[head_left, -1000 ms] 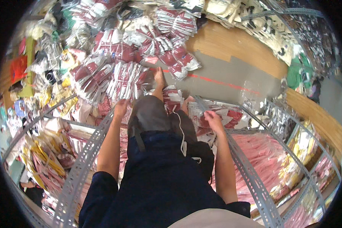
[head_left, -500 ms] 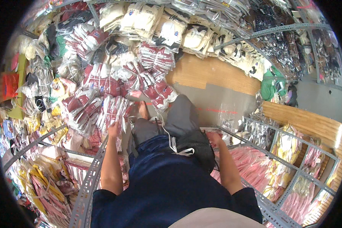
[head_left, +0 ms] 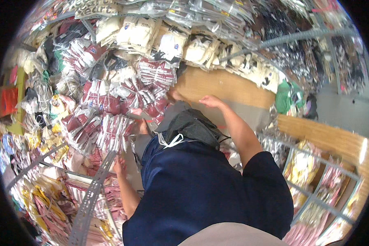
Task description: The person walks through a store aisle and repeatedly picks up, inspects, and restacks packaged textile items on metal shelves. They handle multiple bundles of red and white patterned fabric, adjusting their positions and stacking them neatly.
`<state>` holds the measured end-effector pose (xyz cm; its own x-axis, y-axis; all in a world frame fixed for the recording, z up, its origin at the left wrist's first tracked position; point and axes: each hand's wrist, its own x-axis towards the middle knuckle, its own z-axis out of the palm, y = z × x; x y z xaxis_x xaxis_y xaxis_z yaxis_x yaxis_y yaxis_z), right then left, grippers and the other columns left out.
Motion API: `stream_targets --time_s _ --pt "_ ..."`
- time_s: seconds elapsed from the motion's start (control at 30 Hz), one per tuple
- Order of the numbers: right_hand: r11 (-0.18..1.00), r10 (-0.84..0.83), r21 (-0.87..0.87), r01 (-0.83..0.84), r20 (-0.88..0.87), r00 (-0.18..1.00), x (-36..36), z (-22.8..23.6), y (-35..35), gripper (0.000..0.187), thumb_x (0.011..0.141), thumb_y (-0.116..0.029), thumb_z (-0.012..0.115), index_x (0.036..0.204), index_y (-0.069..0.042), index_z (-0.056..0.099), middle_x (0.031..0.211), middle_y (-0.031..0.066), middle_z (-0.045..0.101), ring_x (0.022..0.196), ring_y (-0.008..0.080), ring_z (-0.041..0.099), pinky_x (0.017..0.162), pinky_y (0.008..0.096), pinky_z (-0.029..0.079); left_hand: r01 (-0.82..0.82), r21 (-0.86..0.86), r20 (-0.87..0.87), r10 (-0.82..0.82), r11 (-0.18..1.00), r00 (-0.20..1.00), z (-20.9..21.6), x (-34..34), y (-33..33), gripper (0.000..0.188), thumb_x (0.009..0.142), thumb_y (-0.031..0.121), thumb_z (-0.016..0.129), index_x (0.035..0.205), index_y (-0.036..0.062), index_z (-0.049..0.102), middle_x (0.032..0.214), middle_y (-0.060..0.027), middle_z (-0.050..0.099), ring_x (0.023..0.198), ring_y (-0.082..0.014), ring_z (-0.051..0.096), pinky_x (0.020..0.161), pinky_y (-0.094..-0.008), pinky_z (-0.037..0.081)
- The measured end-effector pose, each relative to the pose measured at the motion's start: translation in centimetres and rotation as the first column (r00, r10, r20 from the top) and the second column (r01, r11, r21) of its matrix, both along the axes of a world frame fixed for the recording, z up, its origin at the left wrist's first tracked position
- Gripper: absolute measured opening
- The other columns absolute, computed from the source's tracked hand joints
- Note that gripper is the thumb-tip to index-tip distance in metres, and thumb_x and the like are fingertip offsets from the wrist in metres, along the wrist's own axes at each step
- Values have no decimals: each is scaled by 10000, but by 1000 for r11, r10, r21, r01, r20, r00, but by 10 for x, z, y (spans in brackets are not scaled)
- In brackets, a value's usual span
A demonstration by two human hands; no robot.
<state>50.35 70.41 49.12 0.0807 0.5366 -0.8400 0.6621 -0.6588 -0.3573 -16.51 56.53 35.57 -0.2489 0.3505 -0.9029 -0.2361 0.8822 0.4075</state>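
Observation:
My left hand hangs low beside a perforated metal shelf post, just below a tied bundle of maroon-and-white garments in clear bags. Its fingers are small and partly hidden, so whether they touch the post is unclear. My right hand is held out ahead of my body over the floor, fingers loosely apart and with nothing in them. More maroon-and-white bundles are piled ahead of me on the left. White drawstrings hang at my waist.
Stacks of cream bagged garments line the far side. Wooden flooring and a green bag lie ahead to the right. Metal racks with pink and yellow bagged clothes stand at my right. A bare foot shows beside the bundles.
My right hand has swung from beside the right rack forward over the floor. The left hand has dropped back from the bundle toward the post. My body has turned and my legs have shifted.

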Motion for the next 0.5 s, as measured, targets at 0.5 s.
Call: stream_targets --time_s 0.5 --pt "894 429 -81 -441 -131 894 45 -93 238 403 896 -466 596 1103 -120 609 914 14 662 756 121 648 558 260 440 -395 -244 -356 297 886 886 114 317 -134 548 865 504 633 1149 36 619 992 -47 648 860 -180 598 684 -331 499"
